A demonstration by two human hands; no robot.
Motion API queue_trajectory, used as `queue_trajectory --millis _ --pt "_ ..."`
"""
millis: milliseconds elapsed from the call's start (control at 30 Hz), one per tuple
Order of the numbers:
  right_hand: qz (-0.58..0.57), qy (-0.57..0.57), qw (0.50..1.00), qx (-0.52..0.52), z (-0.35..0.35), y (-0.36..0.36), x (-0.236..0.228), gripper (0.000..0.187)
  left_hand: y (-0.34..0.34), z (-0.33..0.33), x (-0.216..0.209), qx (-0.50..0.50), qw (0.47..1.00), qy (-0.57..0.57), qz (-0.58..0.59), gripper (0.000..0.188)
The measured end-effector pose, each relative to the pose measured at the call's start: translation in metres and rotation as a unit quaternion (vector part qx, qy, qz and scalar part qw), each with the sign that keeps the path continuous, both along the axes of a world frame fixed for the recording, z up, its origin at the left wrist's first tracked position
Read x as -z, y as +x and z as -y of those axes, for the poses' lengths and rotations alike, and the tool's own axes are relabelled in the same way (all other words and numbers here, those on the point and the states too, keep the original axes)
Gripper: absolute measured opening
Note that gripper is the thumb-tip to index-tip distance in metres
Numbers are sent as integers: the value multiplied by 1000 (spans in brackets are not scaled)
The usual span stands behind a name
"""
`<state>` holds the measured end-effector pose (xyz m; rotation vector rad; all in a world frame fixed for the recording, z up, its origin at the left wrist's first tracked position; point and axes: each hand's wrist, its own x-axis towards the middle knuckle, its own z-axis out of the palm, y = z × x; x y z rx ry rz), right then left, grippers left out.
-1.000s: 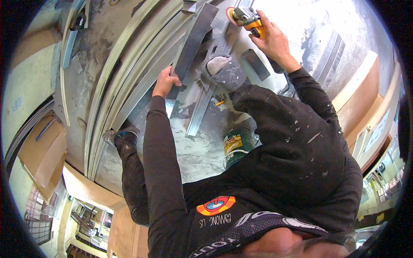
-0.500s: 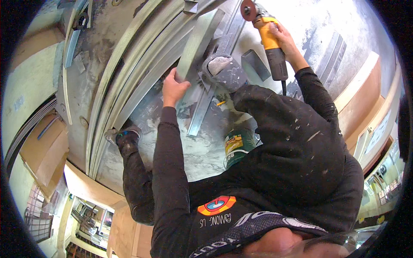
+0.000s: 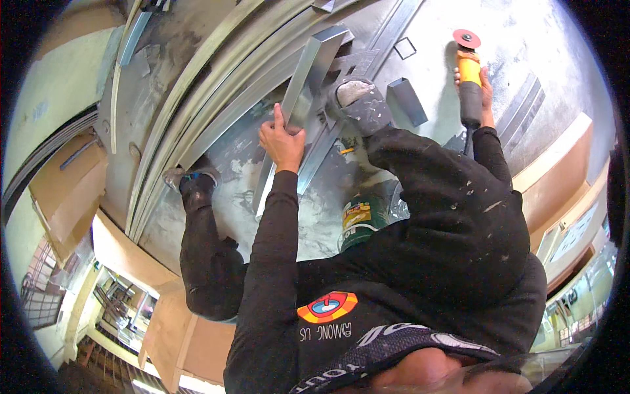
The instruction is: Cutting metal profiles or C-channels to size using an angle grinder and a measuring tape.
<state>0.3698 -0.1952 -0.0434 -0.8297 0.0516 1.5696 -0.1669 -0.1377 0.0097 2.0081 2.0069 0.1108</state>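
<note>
My left hand point(image 3: 282, 141) grips a grey rectangular metal tube point(image 3: 316, 69) near its lower end; the tube slants up and away from me. My right shoe point(image 3: 357, 98) rests beside the tube, on other metal strips. My right hand point(image 3: 484, 98) is out to the right, closed around an angle grinder point(image 3: 469, 79) with a yellow and black body. Its red disc point(image 3: 466, 38) points away from me, clear of the tube and over the pale dusty floor.
Long grey metal profiles point(image 3: 197, 98) lie in a bundle on the left. A short cut piece of tube point(image 3: 407, 98) lies on the floor near my shoe. A green can point(image 3: 359, 220) stands by my knee. My left shoe point(image 3: 187, 178) is planted at the left.
The grinder has swung to the right, away from the tube. My left hand has shifted a little along the tube, whose far end has risen.
</note>
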Motion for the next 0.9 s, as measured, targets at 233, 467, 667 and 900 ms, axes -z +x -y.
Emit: queue_trajectory --millis 233,467,667,900 --pt "93 -132 985 -54 22 -15 -19 60 -50 20 10 -81 997 -14 9 97" --pt "522 -249 795 -181 44 -37 -35 49 -69 48 -2 -138 989 -16 -55 106" --pt "762 -314 495 -275 63 -41 -33 73 -73 77 -9 -203 967 -59 -143 103" --pt "769 -192 514 -329 -84 -222 82 63 -120 142 -26 -234 948 -106 -190 93"
